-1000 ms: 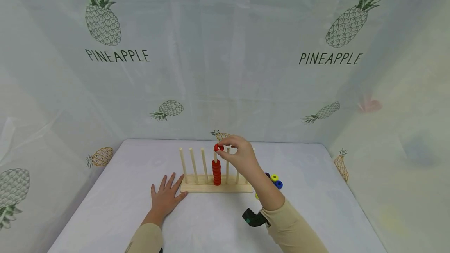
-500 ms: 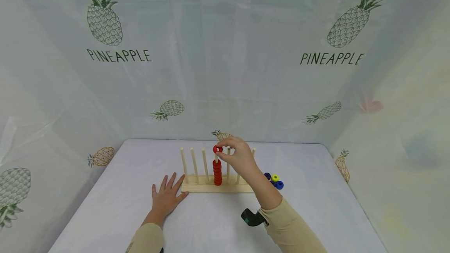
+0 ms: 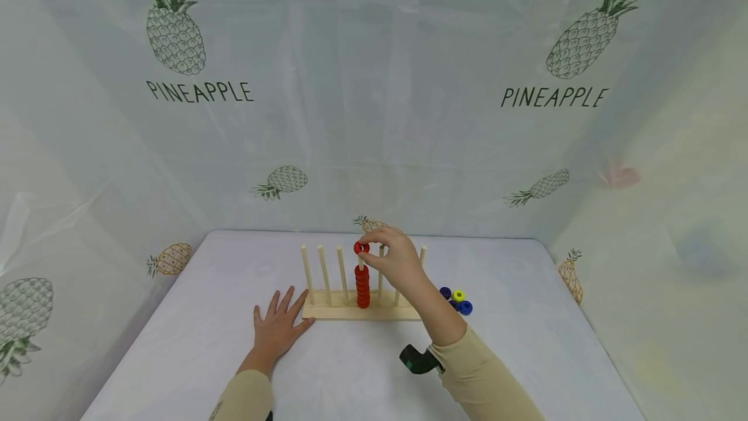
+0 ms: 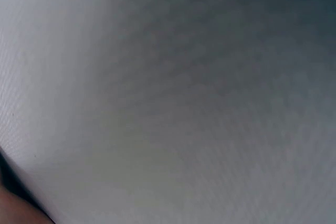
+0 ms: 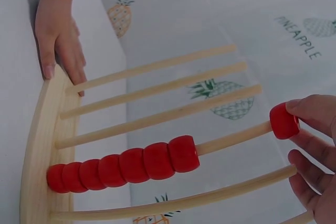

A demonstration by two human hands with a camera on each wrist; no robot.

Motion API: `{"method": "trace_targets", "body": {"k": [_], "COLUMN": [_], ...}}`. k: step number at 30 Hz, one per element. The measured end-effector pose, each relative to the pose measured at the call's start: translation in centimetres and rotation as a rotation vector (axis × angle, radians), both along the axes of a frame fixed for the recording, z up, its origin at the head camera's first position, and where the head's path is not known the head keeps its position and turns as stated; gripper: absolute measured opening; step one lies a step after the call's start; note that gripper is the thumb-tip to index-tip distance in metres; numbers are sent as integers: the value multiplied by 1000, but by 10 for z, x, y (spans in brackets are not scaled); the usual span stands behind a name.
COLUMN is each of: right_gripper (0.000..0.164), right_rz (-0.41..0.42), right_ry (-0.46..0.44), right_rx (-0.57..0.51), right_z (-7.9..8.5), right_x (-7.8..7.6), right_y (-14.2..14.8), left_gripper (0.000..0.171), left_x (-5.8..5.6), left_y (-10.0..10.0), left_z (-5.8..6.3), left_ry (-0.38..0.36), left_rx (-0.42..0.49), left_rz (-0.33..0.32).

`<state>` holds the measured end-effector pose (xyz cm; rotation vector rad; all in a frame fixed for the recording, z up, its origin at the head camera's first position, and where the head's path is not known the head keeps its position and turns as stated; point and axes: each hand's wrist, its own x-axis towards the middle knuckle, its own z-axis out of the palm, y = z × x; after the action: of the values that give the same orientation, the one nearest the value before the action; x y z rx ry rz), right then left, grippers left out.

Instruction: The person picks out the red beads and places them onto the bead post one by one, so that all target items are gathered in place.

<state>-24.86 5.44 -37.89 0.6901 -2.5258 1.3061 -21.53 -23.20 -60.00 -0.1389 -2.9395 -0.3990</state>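
In the right wrist view my right hand (image 5: 315,145) pinches a red bead (image 5: 282,121) between thumb and finger, at the tip of a wooden peg; whether the tip is inside its hole I cannot tell. Lower on that peg several red beads (image 3: 362,288) are stacked down to the wooden base (image 3: 333,312) of the peg rack. At the rack's left end lies my left hand (image 3: 276,327), fingers spread on the table, thumb and fingertips touching the base. Only an edge of skin shows in the left wrist view, with blurred white surface.
Bare pegs (image 3: 324,276) stand on both sides of the red stack. Right of the rack lie blue beads (image 3: 465,308) and a yellow bead (image 3: 458,295), partly behind my right forearm. A white cloth with pineapple prints (image 3: 286,178) hangs behind the white table (image 3: 350,369).
The pinched red bead has shifted slightly left relative to the peg and now lines up with its tip. My left hand stays where it was; the view drifts slightly.
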Motion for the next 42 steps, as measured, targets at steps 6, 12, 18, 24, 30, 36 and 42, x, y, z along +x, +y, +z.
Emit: {"method": "trace_targets", "body": {"k": [6,12,18,24,30,36,42], "right_gripper": [19,18,17,16,16,16,16], "right_rz": [5,6,-6,-21,-26,-32,-44], "right_ry": [0,5,-15,-37,-72,-91,-103], "right_rx": [2,17,27,53,44,42,66], "right_z": [0,1,3,4,4,3,3], "right_x": [0,0,-1,-2,-3,-4,-5], "right_y": [-1,-2,-3,-4,-4,-5,-5], "left_gripper": [74,74,73,75,76,75,74], "left_x": [0,1,2,3,5,3,0], "left_y": [1,1,2,2,2,2,0], "left_z": [1,1,2,6,10,6,2], "left_ry": [4,15,23,1,-18,-8,-3], "left_rx": [3,9,17,13,28,23,16], "left_rz": [-1,-2,-4,-10,-10,-4,-1]}}
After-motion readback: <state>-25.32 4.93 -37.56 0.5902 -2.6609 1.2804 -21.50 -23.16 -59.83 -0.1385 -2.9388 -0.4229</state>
